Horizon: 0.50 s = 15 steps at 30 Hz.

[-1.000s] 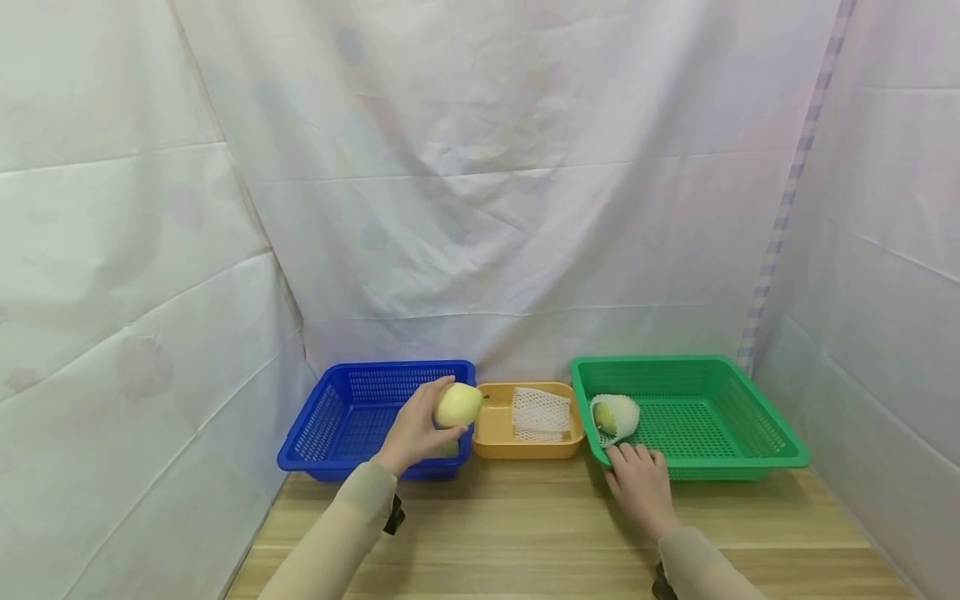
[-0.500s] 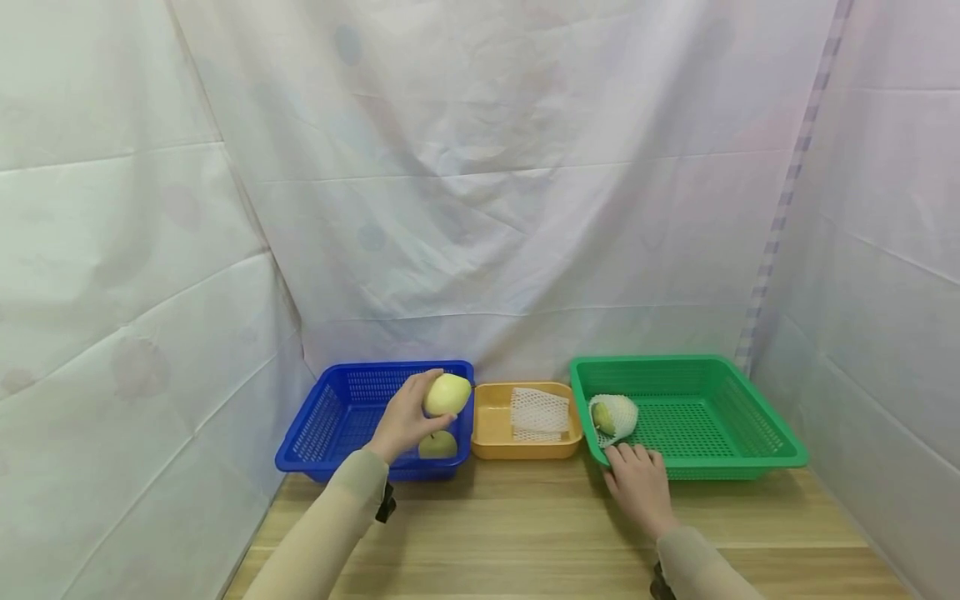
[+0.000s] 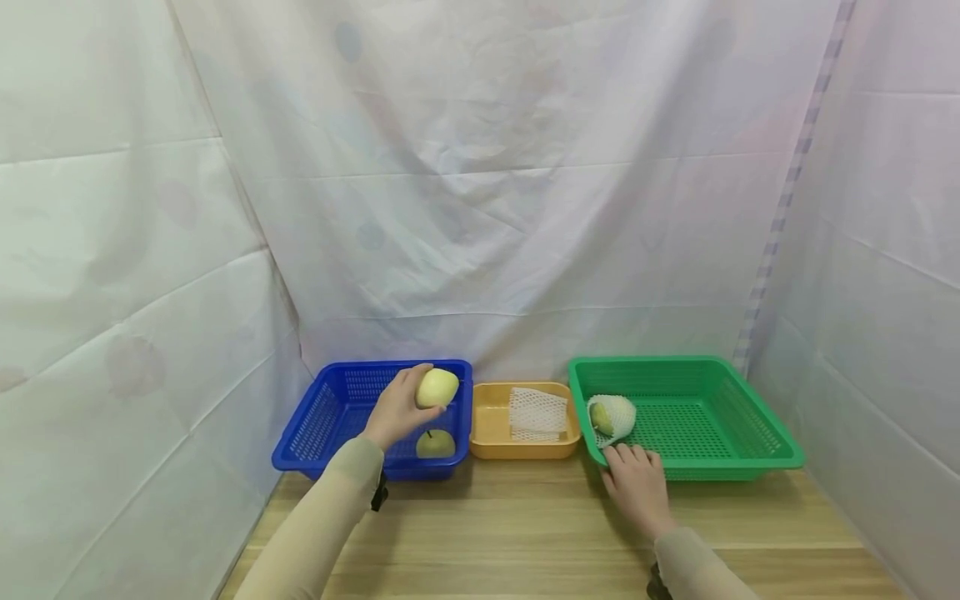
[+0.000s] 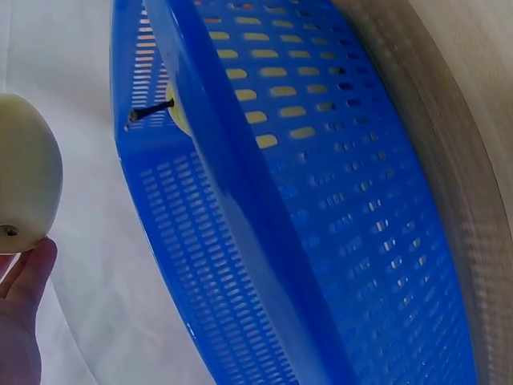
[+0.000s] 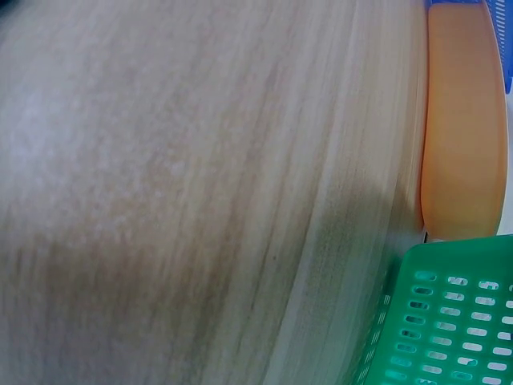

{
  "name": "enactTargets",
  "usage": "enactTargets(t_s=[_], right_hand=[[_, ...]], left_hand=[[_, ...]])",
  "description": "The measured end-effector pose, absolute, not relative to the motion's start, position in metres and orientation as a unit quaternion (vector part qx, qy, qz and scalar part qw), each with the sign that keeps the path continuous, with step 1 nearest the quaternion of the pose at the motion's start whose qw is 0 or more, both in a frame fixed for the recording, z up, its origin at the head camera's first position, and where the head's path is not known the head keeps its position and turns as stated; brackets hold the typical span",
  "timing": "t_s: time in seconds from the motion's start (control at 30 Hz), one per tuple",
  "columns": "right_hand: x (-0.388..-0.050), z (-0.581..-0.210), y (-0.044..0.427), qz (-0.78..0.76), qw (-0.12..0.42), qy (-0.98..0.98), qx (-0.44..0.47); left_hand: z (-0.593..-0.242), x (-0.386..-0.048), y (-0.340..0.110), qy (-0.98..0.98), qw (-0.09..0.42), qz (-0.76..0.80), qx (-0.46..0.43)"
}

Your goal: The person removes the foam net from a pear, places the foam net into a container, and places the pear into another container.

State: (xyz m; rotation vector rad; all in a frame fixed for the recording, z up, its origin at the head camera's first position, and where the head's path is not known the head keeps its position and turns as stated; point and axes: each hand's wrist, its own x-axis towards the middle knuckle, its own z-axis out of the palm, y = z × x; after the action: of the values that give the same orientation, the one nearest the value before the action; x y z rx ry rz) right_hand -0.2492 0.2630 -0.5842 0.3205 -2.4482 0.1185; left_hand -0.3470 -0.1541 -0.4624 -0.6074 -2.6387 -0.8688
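At seven o'clock, over the blue basket (image 3: 317,435), my left hand (image 3: 395,409) is clamping its fingers round the pale fruit (image 3: 437,389), seemingly supporting it; at five, my right hand (image 3: 639,485) is gripping the green basket (image 3: 750,463), fingers curling over its rim, I'm guessing for steadiness.

Left hand (image 3: 397,410) raised, fingers (image 3: 415,374) curved — right hand (image 3: 639,492) lower, fingers bent.

Plain beige left sleeve (image 3: 303,529) and matching right sleeve (image 3: 705,571), with greyish-green cuffs (image 3: 357,463); a small black fitting (image 3: 379,492) shows below each cuff; left hand (image 3: 396,410) and right hand (image 3: 637,487) bare
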Motion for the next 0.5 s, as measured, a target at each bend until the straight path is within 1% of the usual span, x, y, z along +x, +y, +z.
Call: enactTargets(t_s=[0.23, 0.5], right_hand=[[-0.2485, -0.5845, 0.2627, 0.044, 0.332, -0.934, 0.123], [-0.2489, -0.5838, 0.2628, 0.044, 0.341, -0.931, 0.123]], left_hand=[[-0.4655, -0.3496, -0.1581, -0.927, 0.123, -0.299, -0.189], [-0.4718, -0.3519, -0.1639, -0.934, 0.120, -0.296, -0.158]])
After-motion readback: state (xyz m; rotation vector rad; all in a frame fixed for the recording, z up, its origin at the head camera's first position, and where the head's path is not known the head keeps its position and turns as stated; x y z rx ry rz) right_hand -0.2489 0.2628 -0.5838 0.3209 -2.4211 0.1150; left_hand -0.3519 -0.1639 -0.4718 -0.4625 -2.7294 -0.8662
